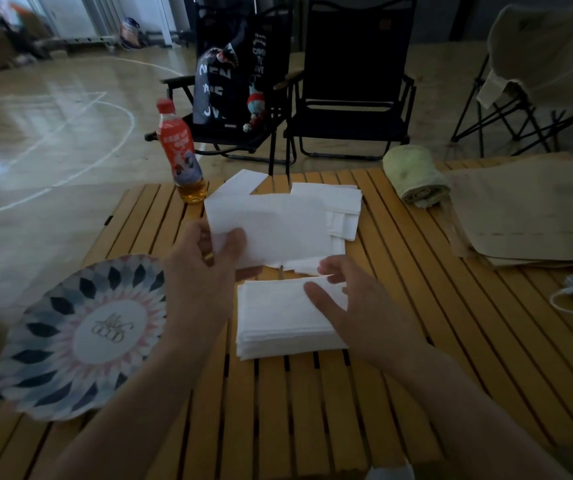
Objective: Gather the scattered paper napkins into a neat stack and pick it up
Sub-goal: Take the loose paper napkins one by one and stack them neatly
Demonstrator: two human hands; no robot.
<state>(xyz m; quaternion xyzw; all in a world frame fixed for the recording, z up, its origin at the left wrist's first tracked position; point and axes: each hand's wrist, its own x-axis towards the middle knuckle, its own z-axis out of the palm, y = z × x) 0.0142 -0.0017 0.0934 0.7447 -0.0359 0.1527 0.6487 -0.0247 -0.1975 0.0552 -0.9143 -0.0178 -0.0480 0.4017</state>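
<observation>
Dim indoor hall. Glossy wood floor (53, 133) with curved white court lines and patches of glare. Pale window panels (70, 12) at far left. Slatted wooden table (416, 323) in the foreground. Behind it stands a black folding chair (243, 140), with a second black chair (350, 126) just beside it. Beige fabric chair (548, 64) at far right.

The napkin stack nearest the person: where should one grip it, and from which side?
Probably pinch the napkin stack at its right short edge, thumb on top and fingers under, coming from the right. It lies flat, and the right hand touches there with fingers spread.
</observation>
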